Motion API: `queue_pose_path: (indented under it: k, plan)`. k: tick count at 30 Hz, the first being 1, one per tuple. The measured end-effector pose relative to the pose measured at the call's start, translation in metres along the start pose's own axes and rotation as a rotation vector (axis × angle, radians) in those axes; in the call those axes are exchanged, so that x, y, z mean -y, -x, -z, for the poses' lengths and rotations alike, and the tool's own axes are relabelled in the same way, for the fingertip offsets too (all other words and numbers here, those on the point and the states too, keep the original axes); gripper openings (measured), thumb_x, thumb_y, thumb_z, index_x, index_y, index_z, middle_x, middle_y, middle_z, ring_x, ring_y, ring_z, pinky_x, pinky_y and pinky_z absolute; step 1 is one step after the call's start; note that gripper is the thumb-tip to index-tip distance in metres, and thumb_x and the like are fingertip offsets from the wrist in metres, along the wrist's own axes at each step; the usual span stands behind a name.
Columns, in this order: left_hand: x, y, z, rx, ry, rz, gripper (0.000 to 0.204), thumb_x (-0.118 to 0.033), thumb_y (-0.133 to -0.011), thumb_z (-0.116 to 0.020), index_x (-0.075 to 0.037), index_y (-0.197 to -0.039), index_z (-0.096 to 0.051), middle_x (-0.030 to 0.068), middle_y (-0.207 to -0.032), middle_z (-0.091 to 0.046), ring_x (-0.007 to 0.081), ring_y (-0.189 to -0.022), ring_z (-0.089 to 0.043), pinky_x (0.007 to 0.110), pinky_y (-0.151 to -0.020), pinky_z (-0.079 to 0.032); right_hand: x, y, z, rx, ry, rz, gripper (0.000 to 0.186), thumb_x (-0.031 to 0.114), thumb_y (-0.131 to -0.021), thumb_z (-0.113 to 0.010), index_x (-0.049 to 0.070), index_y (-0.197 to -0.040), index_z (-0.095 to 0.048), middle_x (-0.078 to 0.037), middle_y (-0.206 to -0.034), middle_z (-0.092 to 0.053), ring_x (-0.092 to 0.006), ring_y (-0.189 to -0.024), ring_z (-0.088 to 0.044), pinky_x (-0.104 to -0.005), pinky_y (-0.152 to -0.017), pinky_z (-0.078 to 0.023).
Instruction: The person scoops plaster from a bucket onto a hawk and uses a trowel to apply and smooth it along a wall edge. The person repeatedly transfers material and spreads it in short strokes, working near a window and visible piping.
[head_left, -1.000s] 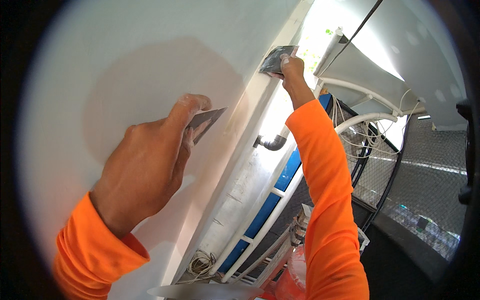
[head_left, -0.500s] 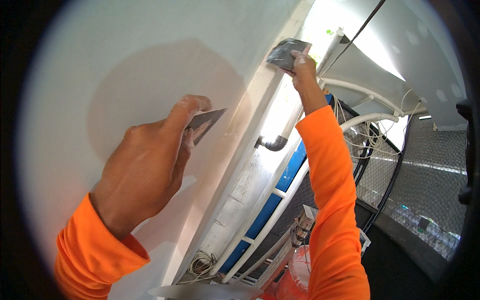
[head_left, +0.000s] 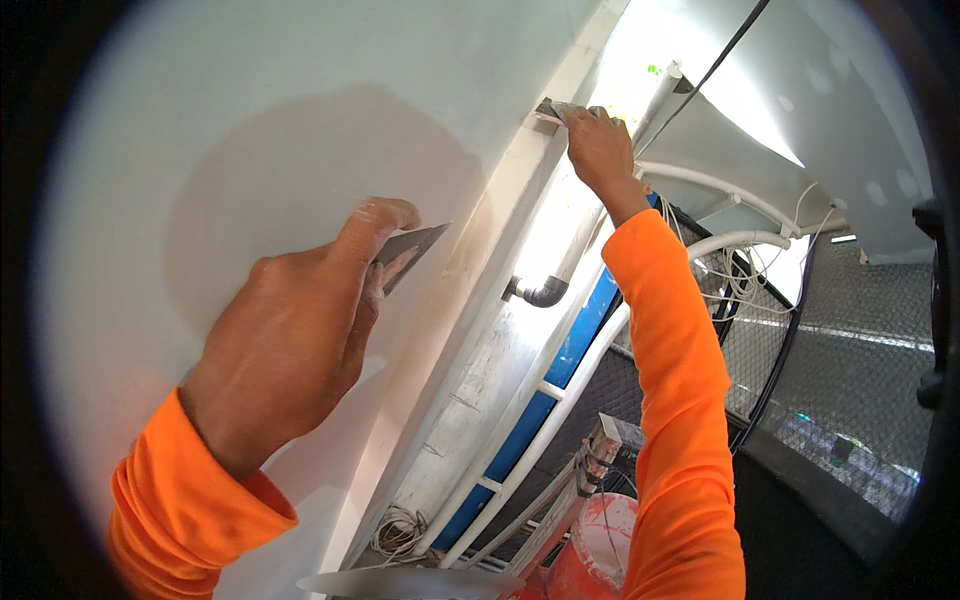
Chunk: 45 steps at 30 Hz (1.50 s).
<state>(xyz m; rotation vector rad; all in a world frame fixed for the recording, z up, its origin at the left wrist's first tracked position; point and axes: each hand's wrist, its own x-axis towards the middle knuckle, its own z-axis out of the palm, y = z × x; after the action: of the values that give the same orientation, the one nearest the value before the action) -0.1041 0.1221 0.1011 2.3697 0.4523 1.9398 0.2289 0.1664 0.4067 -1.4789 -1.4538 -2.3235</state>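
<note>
My left hand (head_left: 290, 345) is closed round a flat grey putty knife (head_left: 412, 250), its blade pointing up and right, just in front of the pale wall (head_left: 290, 110). Farther up, my right hand (head_left: 603, 150) grips a second flat scraper blade (head_left: 556, 108). That blade is seen nearly edge-on and meets the narrow white edge strip (head_left: 510, 185) of the wall. My fingers cover most of this scraper. White smears mark my left thumb.
Right of the wall edge, a grey pipe elbow (head_left: 545, 291) sticks out. White tubular rails (head_left: 520, 450) run beside a blue panel (head_left: 525, 430). Below are a red bucket (head_left: 600, 545), a ladder top (head_left: 610, 440) and coiled cable (head_left: 400, 530). Dark netting (head_left: 860, 330) hangs at right.
My right hand has turned the scraper from showing its broad face to nearly edge-on, bringing it against the edge strip. My left hand has barely moved.
</note>
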Motion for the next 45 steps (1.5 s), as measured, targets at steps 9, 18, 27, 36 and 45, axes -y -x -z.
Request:
queue_pose_path:
  k: [9, 18, 27, 36, 45]
  plan:
    - [0.001, 0.000, 0.000, 0.024, -0.033, 0.017, 0.034, 0.003, -0.106, -0.053, -0.006, -0.138, -0.048, 0.0307, -0.110, -0.075, 0.0423, -0.096, -0.080, 0.047, -0.080, -0.064, 0.011, -0.013, -0.016, 0.079, 0.157, 0.083, 0.046, 0.012, -0.105, -0.055, 0.017, -0.151, -0.060, -0.004, -0.149, -0.065, -0.0295, -0.134, -0.063, -0.0533, -0.108, -0.052]
    - [0.002, 0.001, -0.004, 0.009, -0.099, 0.029, 0.037, 0.005, -0.104, -0.054, -0.008, -0.139, -0.048, 0.0309, -0.110, -0.075, 0.0432, -0.097, -0.079, 0.046, -0.079, -0.065, 0.038, 0.018, -0.017, 0.049, 0.186, 0.129, 0.044, 0.015, -0.104, -0.055, 0.015, -0.147, -0.062, -0.005, -0.144, -0.067, -0.0282, -0.129, -0.065, -0.0514, -0.101, -0.054]
    - [0.004, 0.000, -0.006, -0.067, -0.045, -0.067, 0.037, 0.005, -0.106, -0.053, -0.008, -0.140, -0.048, 0.0324, -0.112, -0.075, 0.0439, -0.099, -0.079, 0.046, -0.080, -0.066, 0.067, 0.054, -0.011, 0.060, 0.118, 0.165, 0.045, 0.018, -0.104, -0.061, 0.012, -0.148, -0.060, -0.009, -0.143, -0.065, -0.0333, -0.132, -0.062, -0.0574, -0.109, -0.050]
    - [0.008, -0.001, -0.007, -0.055, -0.034, -0.069, 0.033, 0.002, -0.108, -0.051, -0.008, -0.139, -0.048, 0.0332, -0.110, -0.075, 0.0438, -0.097, -0.080, 0.047, -0.078, -0.066, 0.114, 0.104, -0.007, -0.010, 0.114, 0.198, 0.048, 0.020, -0.100, -0.063, 0.011, -0.147, -0.061, -0.008, -0.144, -0.063, -0.0312, -0.128, -0.061, -0.0535, -0.104, -0.051]
    - [0.003, 0.001, -0.002, -0.006, -0.009, 0.001, 0.038, 0.006, -0.105, -0.054, -0.007, -0.140, -0.048, 0.0319, -0.105, -0.076, 0.0430, -0.094, -0.080, 0.045, -0.077, -0.065, 0.026, 0.025, 0.005, -0.028, 0.100, 0.007, 0.045, 0.017, -0.107, -0.059, 0.016, -0.152, -0.059, -0.008, -0.147, -0.067, -0.0339, -0.137, -0.061, -0.0588, -0.111, -0.049]
